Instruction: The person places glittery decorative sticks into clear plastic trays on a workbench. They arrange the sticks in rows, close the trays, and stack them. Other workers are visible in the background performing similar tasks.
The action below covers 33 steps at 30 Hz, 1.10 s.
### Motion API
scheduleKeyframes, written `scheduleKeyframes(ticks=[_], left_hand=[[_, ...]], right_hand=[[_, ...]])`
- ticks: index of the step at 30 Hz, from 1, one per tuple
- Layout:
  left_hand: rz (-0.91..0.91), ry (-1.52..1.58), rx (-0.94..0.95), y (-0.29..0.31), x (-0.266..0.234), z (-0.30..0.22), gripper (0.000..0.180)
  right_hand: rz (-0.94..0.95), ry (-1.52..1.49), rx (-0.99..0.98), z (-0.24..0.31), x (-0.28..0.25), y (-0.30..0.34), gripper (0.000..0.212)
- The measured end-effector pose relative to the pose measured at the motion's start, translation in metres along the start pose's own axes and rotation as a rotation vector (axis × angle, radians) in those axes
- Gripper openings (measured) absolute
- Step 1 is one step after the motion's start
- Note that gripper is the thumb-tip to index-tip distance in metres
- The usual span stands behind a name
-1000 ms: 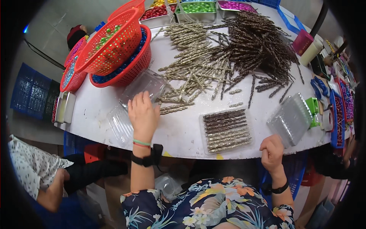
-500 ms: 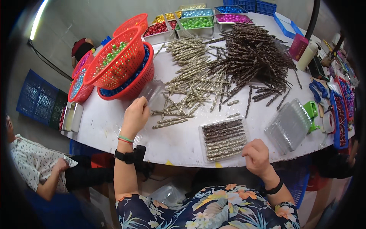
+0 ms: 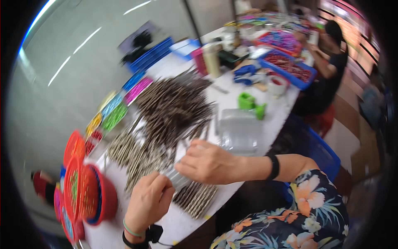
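Note:
My left hand [image 3: 150, 201] and my right hand [image 3: 209, 164] meet over the table, fingers closed on a clear plastic piece [image 3: 177, 177] held between them. Blur and the fingers hide its full shape. Just below it lies a shallow box of twisted sticks [image 3: 198, 200], dark ones beside pale gold ones, partly covered by my hands. Past my hands spread a heap of pale gold twisted sticks [image 3: 143, 159] and a bigger heap of dark brown ones [image 3: 174, 110]. A stack of clear plastic boxes [image 3: 241, 130] stands beyond my right hand.
Red baskets [image 3: 105, 195] of beads stand at the left. Trays of coloured beads [image 3: 114, 117] line the far edge. Green tape dispenser [image 3: 251, 103], blue-handled scissors [image 3: 244, 74] and a blue bead tray [image 3: 290, 70] lie farther right, near a seated person [image 3: 327, 79].
The view has swung right. My right hand has left the side of the box of sticks and joined my left. Both now grip the clear plastic piece above that box.

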State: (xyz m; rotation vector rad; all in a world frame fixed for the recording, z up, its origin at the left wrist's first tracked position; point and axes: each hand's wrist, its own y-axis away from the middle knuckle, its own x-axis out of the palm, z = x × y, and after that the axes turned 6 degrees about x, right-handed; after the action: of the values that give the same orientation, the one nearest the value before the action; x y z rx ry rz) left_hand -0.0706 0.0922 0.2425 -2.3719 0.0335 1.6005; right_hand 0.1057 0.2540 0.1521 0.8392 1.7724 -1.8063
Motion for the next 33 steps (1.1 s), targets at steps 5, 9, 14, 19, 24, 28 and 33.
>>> scheduleKeyframes(ticks=[5, 9, 14, 19, 24, 28, 33], left_hand=[[-0.736, -0.240, 0.201, -0.041, 0.027, -0.003, 0.059], [-0.654, 0.566, 0.069, -0.054, 0.084, 0.000, 0.077], [-0.478, 0.771, 0.103, -0.097, 0.122, -0.011, 0.086], [-0.460, 0.951, 0.123, -0.103, 0.132, -0.003, 0.090], [-0.449, 0.882, 0.110, -0.112, 0.143, -0.008, 0.088], [-0.454, 1.081, 0.152, -0.132, 0.146, -0.029, 0.085], [-0.397, 1.008, 0.210, -0.135, 0.138, -0.034, 0.080]], right_hand=[[-0.294, -0.253, 0.433, -0.032, -0.012, 0.016, 0.028], [-0.364, -0.612, 0.842, -0.026, -0.018, 0.005, 0.030], [-0.332, -0.722, 0.733, -0.021, 0.001, 0.005, 0.034], [-0.254, -0.794, 0.621, -0.036, -0.008, 0.012, 0.035], [-0.375, -0.767, 0.597, -0.050, -0.005, 0.016, 0.032], [-0.418, -0.886, 0.610, -0.061, -0.018, 0.026, 0.030], [-0.439, -0.839, 0.621, -0.062, -0.021, 0.027, 0.033]])
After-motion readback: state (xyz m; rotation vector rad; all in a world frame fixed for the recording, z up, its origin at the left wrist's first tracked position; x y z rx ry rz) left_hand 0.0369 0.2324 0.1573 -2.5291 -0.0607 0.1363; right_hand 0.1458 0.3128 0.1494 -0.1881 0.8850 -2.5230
